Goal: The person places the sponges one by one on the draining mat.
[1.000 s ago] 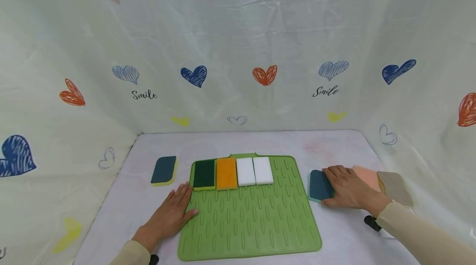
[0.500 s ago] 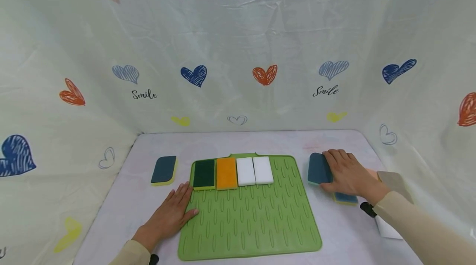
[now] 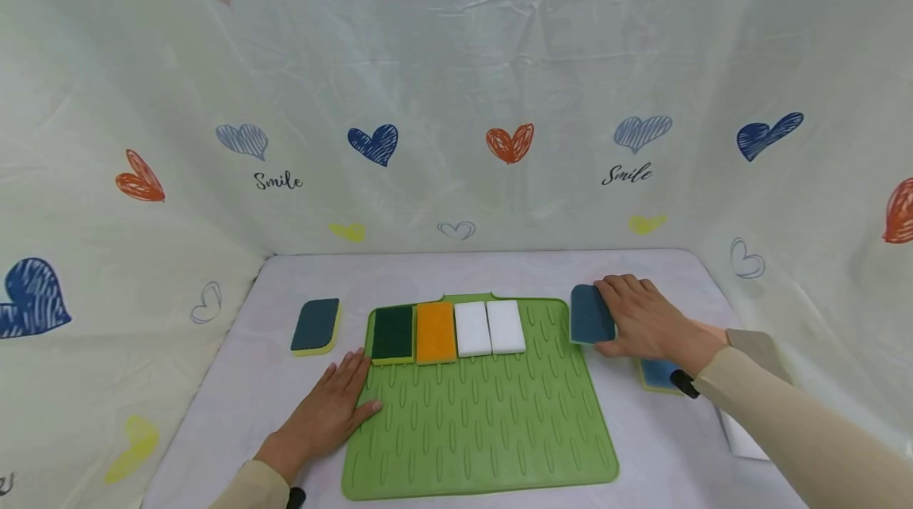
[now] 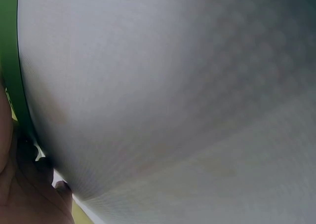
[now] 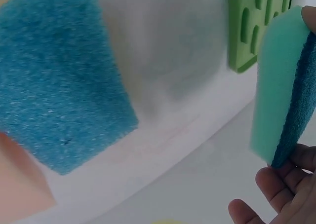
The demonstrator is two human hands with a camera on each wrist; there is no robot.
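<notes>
My right hand (image 3: 645, 319) grips a sponge (image 3: 591, 315) with a dark blue scouring side and mint-green foam, close to the right edge of a green ridged mat (image 3: 478, 430). In the right wrist view, fingers and thumb pinch this sponge (image 5: 279, 86) by opposite ends. My left hand (image 3: 324, 414) rests flat, fingers spread, at the mat's left edge. Along the mat's top lie a dark green sponge (image 3: 393, 333), an orange sponge (image 3: 436, 332) and two white sponges (image 3: 489, 328), side by side. The left wrist view mostly shows blurred white table surface.
Left of the mat lies a blue-grey sponge (image 3: 315, 325) with a yellow underside. Beneath and beside my right forearm are a blue sponge (image 3: 658, 373), a peach one (image 5: 22, 184), a beige one (image 3: 759, 350) and a white piece (image 3: 745, 438), partly hidden. A heart-printed curtain (image 3: 428, 81) hangs behind.
My right hand has picked the blue and mint sponge off the right-hand group and carried it up and left toward the mat, uncovering another blue sponge. My left hand has stayed put.
</notes>
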